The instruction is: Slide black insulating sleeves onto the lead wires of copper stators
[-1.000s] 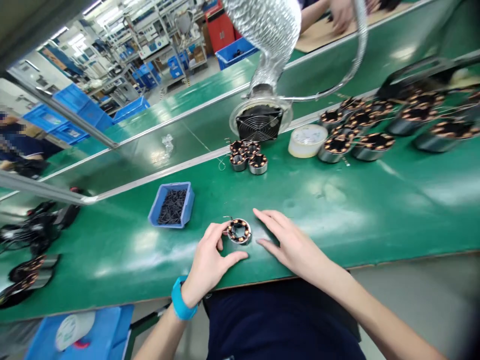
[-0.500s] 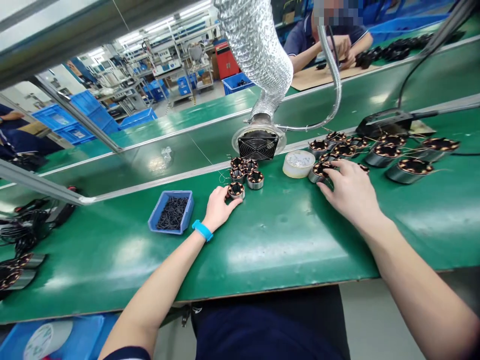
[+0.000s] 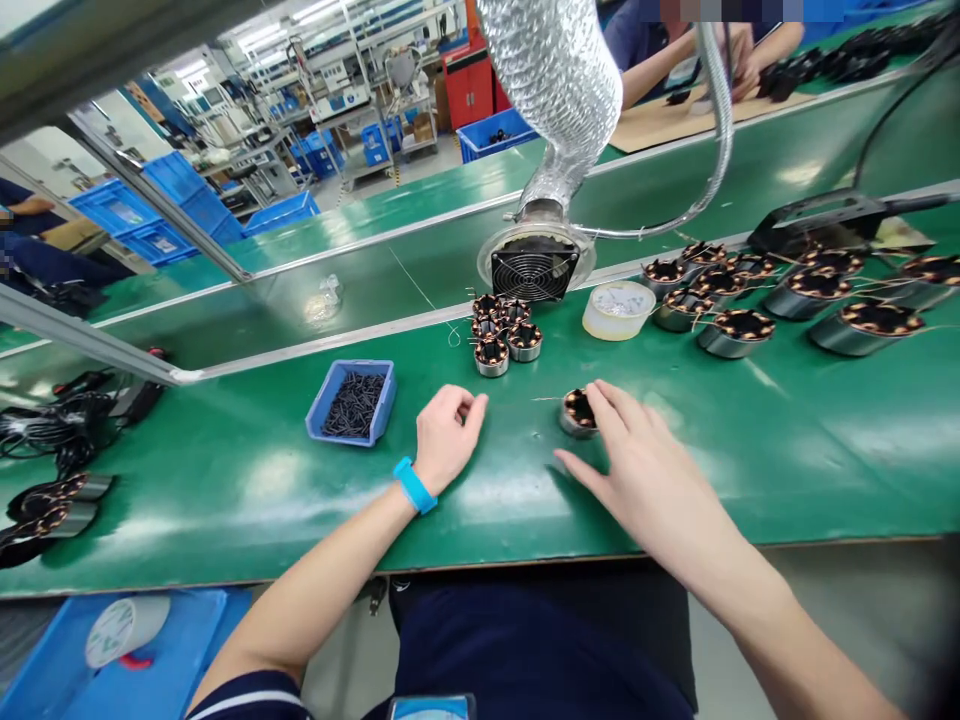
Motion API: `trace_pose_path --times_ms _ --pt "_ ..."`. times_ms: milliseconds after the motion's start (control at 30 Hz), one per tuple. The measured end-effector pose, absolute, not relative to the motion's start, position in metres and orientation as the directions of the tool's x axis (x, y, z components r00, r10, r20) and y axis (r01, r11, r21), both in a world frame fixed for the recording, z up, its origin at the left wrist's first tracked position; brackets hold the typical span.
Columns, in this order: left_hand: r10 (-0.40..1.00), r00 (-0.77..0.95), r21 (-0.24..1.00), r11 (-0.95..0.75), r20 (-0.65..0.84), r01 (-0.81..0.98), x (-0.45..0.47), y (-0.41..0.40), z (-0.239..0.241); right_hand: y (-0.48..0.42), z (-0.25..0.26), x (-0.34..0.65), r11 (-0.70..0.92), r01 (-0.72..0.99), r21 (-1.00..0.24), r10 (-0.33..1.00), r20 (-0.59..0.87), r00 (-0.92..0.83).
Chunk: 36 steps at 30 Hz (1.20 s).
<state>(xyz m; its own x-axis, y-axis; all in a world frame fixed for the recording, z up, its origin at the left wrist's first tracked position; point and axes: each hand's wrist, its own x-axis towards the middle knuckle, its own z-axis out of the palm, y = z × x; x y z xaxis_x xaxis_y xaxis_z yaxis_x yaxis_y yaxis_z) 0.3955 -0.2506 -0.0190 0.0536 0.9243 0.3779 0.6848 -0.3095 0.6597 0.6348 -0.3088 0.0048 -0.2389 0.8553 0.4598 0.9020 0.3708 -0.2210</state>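
Head view: You work at a green counter point(image 3: 510, 500) with a single wire-wound ring point(image 3: 574, 418) standing between two groups of its kind, right of centre and well apart from either. Your right hand point(image 3: 637, 470) reaches over its right side, the fingers spread, some at its rim and the thumb well away from it, so no pinch shows. A thin lead point(image 3: 547, 399) points from the ring toward your left. Your left hand point(image 3: 448, 437) rests near the counter's middle, its fingers loosely curled with a gap at the thumb and nothing visible in them.

Beyond it, in front of the fan point(image 3: 532, 275), a small cluster point(image 3: 491, 358) holds five rings packed close together. Off to your right, past the roll of tape point(image 3: 619, 327), a larger group point(image 3: 735, 343) of about ten stands with leads trailing. The work appears to be partway along: if the small cluster is the finished side, five are done, one is at hand and the larger group is left. The pictures do not confirm that order. The blue tray point(image 3: 384, 405) on your left is well stocked with small black pieces point(image 3: 352, 405), and neither hand touches it.
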Motion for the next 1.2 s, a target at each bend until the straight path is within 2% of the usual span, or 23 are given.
trace_pose_path --times_ms 133,267,400,500,600,767,833,1067,1133,1200 --pt "0.976 0.061 0.832 -0.211 0.21 0.514 0.387 -0.302 -0.009 -0.315 0.009 0.622 0.481 0.795 -0.369 0.843 0.445 -0.302" --pt "0.978 0.16 0.883 -0.192 0.135 0.428 0.379 -0.313 -0.003 -0.302 -0.01 0.602 0.526 0.698 -0.486 0.839 0.431 -0.333" --pt "0.987 0.154 0.929 -0.099 0.046 0.357 0.381 -0.301 -0.006 -0.301 -0.025 0.57 0.482 0.636 -0.602 0.867 0.43 -0.251" --pt "0.994 0.11 0.969 -0.003 -0.025 0.247 0.382 -0.295 -0.007 -0.307 -0.028 0.556 0.479 0.596 -0.644 0.867 0.453 -0.207" --pt "0.993 0.091 0.982 0.054 -0.071 0.179 0.378 -0.297 -0.002 -0.314 -0.029 0.552 0.541 0.525 -0.657 0.838 0.473 -0.272" --pt "0.969 0.187 0.981 0.14 -0.164 0.137 0.369 -0.307 0.007 -0.319 -0.036 0.552 0.616 0.451 -0.646 0.788 0.508 -0.348" --pt "0.974 0.181 0.982 0.111 -0.139 0.154 0.37 -0.31 0.008 -0.318 -0.039 0.551 0.638 0.436 -0.635 0.77 0.519 -0.37" --pt "0.99 -0.022 0.948 -0.125 0.138 0.291 0.374 -0.313 0.014 -0.319 -0.034 0.549 0.629 0.424 -0.651 0.777 0.51 -0.368" --pt "0.985 -0.105 0.953 -0.101 0.135 0.284 0.37 -0.315 0.018 -0.32 -0.032 0.549 0.612 0.43 -0.664 0.79 0.487 -0.372" --pt "0.98 -0.185 0.961 -0.016 0.069 0.276 0.366 -0.319 0.019 -0.32 -0.031 0.549 0.605 0.431 -0.67 0.795 0.477 -0.374"
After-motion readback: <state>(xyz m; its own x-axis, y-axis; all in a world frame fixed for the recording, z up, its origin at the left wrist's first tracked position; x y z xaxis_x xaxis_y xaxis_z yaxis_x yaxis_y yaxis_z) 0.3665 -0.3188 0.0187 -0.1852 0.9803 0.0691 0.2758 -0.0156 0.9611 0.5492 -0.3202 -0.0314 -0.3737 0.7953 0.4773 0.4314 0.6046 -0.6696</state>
